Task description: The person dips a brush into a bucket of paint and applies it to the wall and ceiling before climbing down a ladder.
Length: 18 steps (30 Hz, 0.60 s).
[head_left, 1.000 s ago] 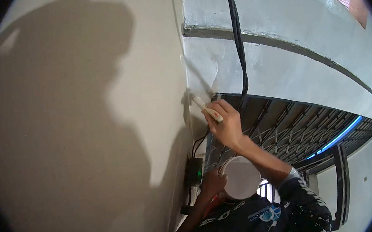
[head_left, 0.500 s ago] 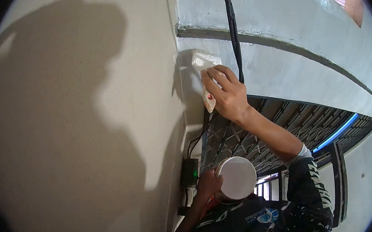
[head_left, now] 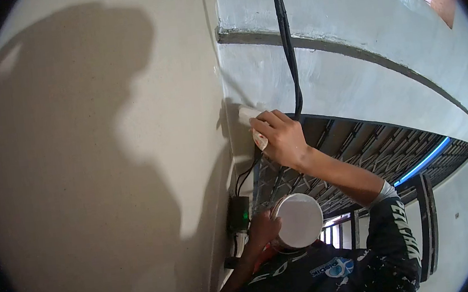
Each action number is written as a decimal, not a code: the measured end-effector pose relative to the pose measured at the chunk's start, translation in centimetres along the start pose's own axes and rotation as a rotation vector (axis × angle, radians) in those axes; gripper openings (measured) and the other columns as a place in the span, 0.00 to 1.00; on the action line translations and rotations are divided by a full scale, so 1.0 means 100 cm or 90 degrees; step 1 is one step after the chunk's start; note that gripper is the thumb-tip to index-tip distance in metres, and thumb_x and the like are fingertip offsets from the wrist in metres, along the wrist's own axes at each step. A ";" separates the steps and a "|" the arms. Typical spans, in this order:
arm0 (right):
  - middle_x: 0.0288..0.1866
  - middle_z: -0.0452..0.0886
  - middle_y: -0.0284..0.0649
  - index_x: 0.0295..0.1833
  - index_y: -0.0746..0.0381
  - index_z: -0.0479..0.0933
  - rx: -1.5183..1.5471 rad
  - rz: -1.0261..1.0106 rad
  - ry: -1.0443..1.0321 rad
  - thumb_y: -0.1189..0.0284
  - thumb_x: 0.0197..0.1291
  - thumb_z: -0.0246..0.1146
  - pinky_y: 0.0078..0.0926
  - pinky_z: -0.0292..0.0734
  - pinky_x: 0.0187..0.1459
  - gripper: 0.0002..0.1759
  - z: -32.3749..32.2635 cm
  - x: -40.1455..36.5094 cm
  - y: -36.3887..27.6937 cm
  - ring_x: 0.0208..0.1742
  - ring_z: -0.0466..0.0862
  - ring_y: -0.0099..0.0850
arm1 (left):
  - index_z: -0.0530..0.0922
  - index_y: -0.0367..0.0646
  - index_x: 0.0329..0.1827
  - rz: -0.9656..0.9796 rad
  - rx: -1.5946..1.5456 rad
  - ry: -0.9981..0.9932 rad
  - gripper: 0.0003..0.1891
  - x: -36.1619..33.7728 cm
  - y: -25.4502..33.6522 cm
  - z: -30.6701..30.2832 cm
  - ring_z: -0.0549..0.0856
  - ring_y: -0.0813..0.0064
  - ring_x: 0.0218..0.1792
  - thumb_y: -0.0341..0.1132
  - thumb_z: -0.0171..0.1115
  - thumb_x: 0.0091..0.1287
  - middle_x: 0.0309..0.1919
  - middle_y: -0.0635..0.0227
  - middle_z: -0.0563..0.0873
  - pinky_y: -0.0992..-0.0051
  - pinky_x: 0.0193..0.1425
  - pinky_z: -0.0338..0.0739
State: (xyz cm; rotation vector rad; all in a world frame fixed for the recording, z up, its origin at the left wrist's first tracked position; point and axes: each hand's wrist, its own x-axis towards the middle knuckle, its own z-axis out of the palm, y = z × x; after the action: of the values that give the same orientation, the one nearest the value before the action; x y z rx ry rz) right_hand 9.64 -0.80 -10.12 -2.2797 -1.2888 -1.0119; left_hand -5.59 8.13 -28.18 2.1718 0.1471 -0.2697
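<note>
My right hand (head_left: 283, 140) is closed round a paintbrush (head_left: 259, 138) with a pale, paint-spotted handle. The brush head points up and left, close to the corner where the beige wall (head_left: 79, 178) meets the white-painted surface (head_left: 340, 79); whether the bristles touch is hard to see. Lower down, my left hand (head_left: 264, 228) grips the side of a round bucket (head_left: 289, 197), its fingers partly hidden behind it. The bucket's mouth faces me and shows white inside.
Black cables (head_left: 286, 39) hang in front of the white surface, right of the brush. A dark metal lattice (head_left: 346, 141) lies behind my right forearm. A black box (head_left: 239, 213) with a green light sits beside my left hand. A grey ledge (head_left: 349, 50) curves across above.
My right hand has moved down with the brush, from the white face beneath the ledge to its lower part by the corner. My left hand still holds the bucket.
</note>
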 end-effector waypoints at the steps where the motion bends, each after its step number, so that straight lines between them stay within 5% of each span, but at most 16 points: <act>1: 0.45 0.78 0.39 0.51 0.61 0.77 -0.019 -0.017 0.016 0.76 0.39 0.70 0.30 0.85 0.39 0.27 -0.003 0.005 0.000 0.49 0.82 0.40 | 0.83 0.29 0.44 0.006 0.012 0.007 0.26 0.001 -0.002 0.002 0.88 0.47 0.42 0.47 0.65 0.54 0.40 0.40 0.86 0.57 0.48 0.82; 3: 0.45 0.78 0.39 0.51 0.61 0.77 -0.039 -0.034 0.032 0.76 0.40 0.69 0.31 0.85 0.39 0.25 -0.010 0.017 0.002 0.48 0.81 0.41 | 0.83 0.29 0.44 0.011 0.023 0.015 0.26 -0.001 0.000 0.002 0.88 0.46 0.42 0.47 0.65 0.53 0.41 0.40 0.86 0.57 0.49 0.82; 5: 0.45 0.78 0.39 0.51 0.62 0.76 -0.096 -0.043 0.068 0.76 0.43 0.67 0.31 0.85 0.39 0.24 -0.016 0.031 0.006 0.50 0.81 0.44 | 0.84 0.40 0.52 0.028 0.030 0.002 0.23 -0.004 0.004 -0.001 0.86 0.45 0.46 0.44 0.60 0.56 0.41 0.43 0.87 0.53 0.53 0.80; 10: 0.47 0.77 0.39 0.51 0.64 0.78 -0.216 -0.124 0.200 0.71 0.44 0.69 0.26 0.84 0.37 0.25 -0.036 0.063 0.003 0.52 0.79 0.42 | 0.83 0.37 0.51 -0.015 0.022 -0.036 0.24 -0.002 0.004 0.001 0.86 0.44 0.46 0.45 0.60 0.56 0.40 0.42 0.86 0.52 0.54 0.80; 18: 0.46 0.76 0.43 0.53 0.66 0.77 -0.171 -0.151 0.035 0.67 0.47 0.70 0.26 0.85 0.39 0.26 0.022 0.006 0.007 0.49 0.80 0.40 | 0.83 0.35 0.49 0.029 0.041 -0.016 0.24 -0.003 0.001 0.009 0.85 0.41 0.46 0.45 0.60 0.58 0.41 0.40 0.86 0.50 0.54 0.80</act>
State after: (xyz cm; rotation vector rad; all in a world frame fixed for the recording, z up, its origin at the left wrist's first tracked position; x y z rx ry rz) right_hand 11.40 0.50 -11.20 -2.3074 -1.5056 -1.3943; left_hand -5.97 7.38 -28.56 2.2318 0.0767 -0.2790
